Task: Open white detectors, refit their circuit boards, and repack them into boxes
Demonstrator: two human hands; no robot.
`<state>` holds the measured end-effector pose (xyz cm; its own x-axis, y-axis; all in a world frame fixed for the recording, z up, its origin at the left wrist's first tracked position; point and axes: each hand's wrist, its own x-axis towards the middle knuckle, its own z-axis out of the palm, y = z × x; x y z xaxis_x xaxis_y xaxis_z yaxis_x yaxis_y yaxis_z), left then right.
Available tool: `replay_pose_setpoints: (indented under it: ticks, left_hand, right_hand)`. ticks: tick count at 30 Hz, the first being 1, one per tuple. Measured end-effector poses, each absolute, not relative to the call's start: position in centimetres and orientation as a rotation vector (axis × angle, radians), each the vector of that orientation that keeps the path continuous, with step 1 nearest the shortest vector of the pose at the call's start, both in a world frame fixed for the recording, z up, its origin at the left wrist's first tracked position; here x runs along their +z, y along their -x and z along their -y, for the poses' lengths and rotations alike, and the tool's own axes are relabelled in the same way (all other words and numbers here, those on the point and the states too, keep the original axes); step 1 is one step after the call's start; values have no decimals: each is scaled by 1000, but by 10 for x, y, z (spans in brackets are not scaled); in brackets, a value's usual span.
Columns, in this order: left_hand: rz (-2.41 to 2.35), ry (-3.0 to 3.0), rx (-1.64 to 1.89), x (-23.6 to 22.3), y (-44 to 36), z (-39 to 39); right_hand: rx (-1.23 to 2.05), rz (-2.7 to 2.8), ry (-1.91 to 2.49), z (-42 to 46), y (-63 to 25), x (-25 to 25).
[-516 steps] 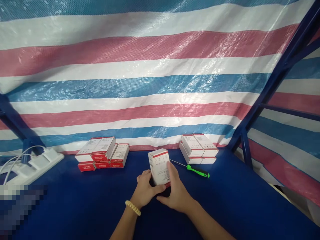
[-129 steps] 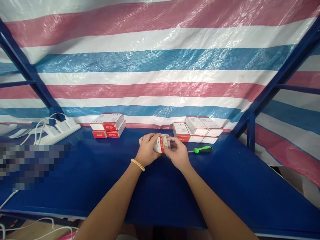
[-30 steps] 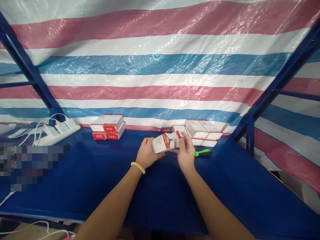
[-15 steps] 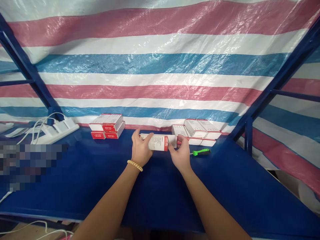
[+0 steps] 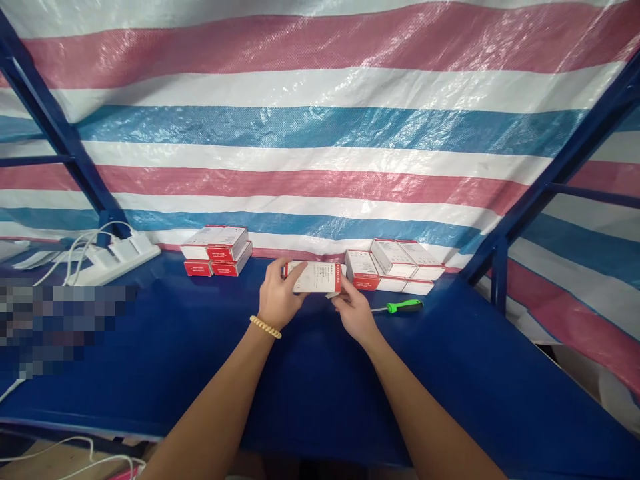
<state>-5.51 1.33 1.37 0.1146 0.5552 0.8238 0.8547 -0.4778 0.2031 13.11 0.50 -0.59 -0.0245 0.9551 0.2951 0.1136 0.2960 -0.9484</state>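
Note:
A small white and red cardboard box point(image 5: 320, 277) is held above the blue table, printed side towards me. My left hand point(image 5: 281, 293) grips its left end, thumb over the near face and fingers behind. At the right end, my right hand point(image 5: 354, 310) has its fingers closed against the box edge, where small white flaps stick out. The inside of the box does not show. Just right of my right hand, a screwdriver point(image 5: 405, 307) with a green and black handle lies on the table.
Similar boxes are stacked at the back left point(image 5: 217, 252) and back right point(image 5: 395, 265). A white power strip point(image 5: 117, 259) with plugs and cables lies on the far left of the blue table point(image 5: 320, 387). Striped sheeting point(image 5: 320, 127) hangs behind, between blue metal posts.
My right hand has moved slightly left and down, in against the box's end. The white piece jutting from that end now shows much less. My left hand keeps its grip.

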Motion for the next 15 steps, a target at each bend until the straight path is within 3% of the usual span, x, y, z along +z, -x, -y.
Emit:
replay_pose_setpoints:
  ticks: [8, 15]
  left_hand:
    - [989, 2184, -1668, 28, 55, -7]
    - [1288, 1971, -2084, 23, 22, 6]
  right_hand:
    - [1322, 1009, 908, -8, -130, -3]
    - [1500, 848, 762, 4, -112, -1]
